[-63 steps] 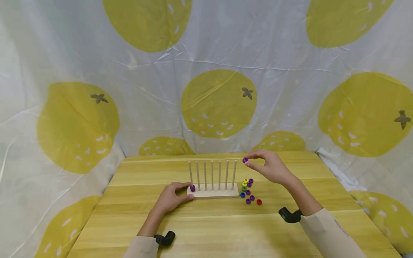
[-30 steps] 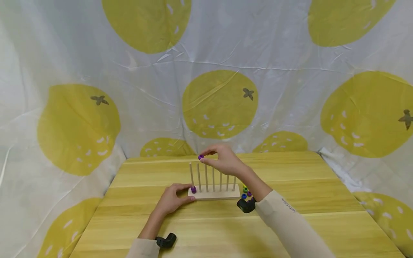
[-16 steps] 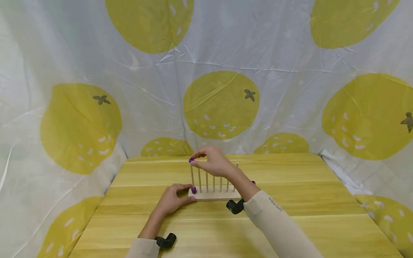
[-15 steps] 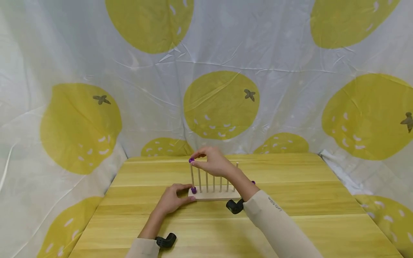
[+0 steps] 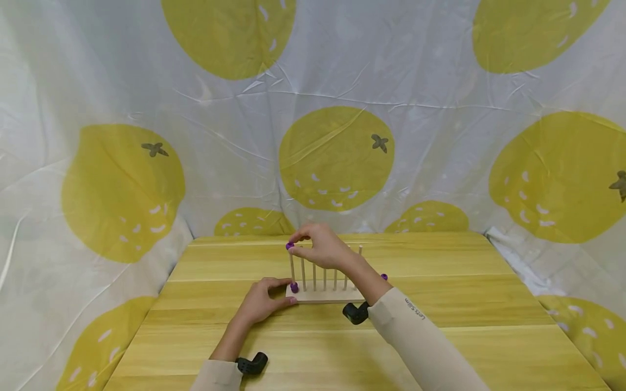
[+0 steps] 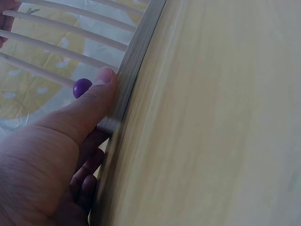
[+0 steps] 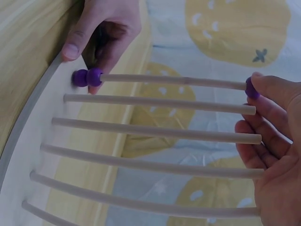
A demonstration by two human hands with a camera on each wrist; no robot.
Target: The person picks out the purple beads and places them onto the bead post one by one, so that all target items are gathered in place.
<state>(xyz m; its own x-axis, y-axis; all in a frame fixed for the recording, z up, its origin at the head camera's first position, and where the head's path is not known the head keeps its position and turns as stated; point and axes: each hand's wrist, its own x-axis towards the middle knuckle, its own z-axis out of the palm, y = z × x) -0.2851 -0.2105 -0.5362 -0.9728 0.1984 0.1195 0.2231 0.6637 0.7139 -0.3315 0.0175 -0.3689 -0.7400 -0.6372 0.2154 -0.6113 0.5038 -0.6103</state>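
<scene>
My right hand pinches a purple bead between thumb and finger, at the top of the leftmost peg. The peg's tip meets the bead and is hidden by it. Two purple beads sit stacked at the foot of that same peg. The wooden peg stand has several upright pegs in a row, and the others that show carry no beads. At its left end my left hand grips the base, thumb on the front side and fingers behind.
Behind my right forearm one loose purple bead shows on the wooden table; the forearm hides whatever lies beside it. A white cloth with yellow fruit prints hangs behind the table. Each wrist wears a black camera.
My right hand has carried the purple bead leftward from above the loose beads to the leftmost peg, then lowered it slightly onto the tip. My left hand stays on the base.
</scene>
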